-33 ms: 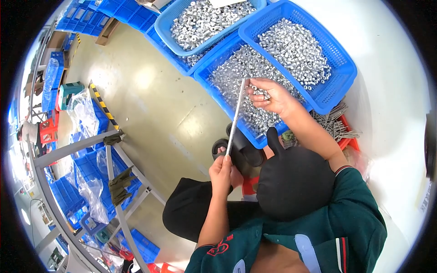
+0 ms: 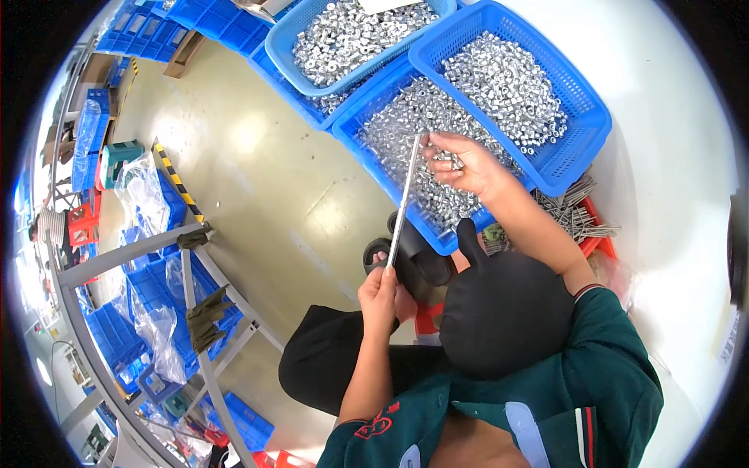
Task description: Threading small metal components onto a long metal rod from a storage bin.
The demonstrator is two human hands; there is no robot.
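**Change:** none to be seen. Rod and both hands lie as in the earlier view, so the work stands at the same point.

**Rod** (image 2: 404, 199): thin, metal, slanted, held between the two hands above the floor and the basket edge.

**Left hand** (image 2: 380, 296): at the rod's lower end, grip closed round it.

**Right hand** (image 2: 468, 164): at the rod's upper end, fingers curled, tips pinched at the rod's tip. Whether they also hold a small part, I cannot tell.

**Containers, placed from the rod:**
- Blue basket (image 2: 355, 152), under the upper end: small silver nuts, heaped.
- Second blue basket (image 2: 577, 148), right of it: more nuts (image 2: 507, 86).
- Third blue basket (image 2: 273, 47), beyond the tip: the same.
- Red tray (image 2: 605, 248), right of the lower end: long metal pins (image 2: 577, 214).

**Black cloth** (image 2: 507, 312): on the lap, right of the lower end.
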